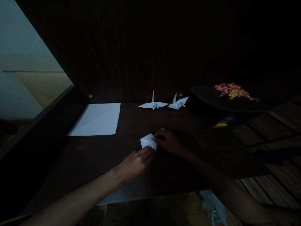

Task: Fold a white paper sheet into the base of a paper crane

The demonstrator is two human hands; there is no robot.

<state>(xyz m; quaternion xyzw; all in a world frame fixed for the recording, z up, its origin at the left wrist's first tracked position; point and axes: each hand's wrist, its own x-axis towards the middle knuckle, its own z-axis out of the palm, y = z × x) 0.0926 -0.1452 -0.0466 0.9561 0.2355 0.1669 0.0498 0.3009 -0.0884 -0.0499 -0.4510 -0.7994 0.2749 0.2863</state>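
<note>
A small piece of folded white paper [146, 141] lies on the dark wooden desk between my hands. My left hand [140, 158] grips its near edge, fingers pressed together and covering part of it. At the right corner of the paper, my right hand [168, 141] pinches with thumb and fingertips. Beyond them, against the back panel, stand two white origami cranes: the left crane [153, 105] with wings spread, and the right crane [178, 103] turned at an angle.
A stack of white paper sheets [98, 119] lies at the back left by the side panel [35, 125]. On the right, a dark shelf [207, 97] bears a heap of colourful small pieces [232, 91]. A plastic bag [213, 205] sits below the desk's front edge.
</note>
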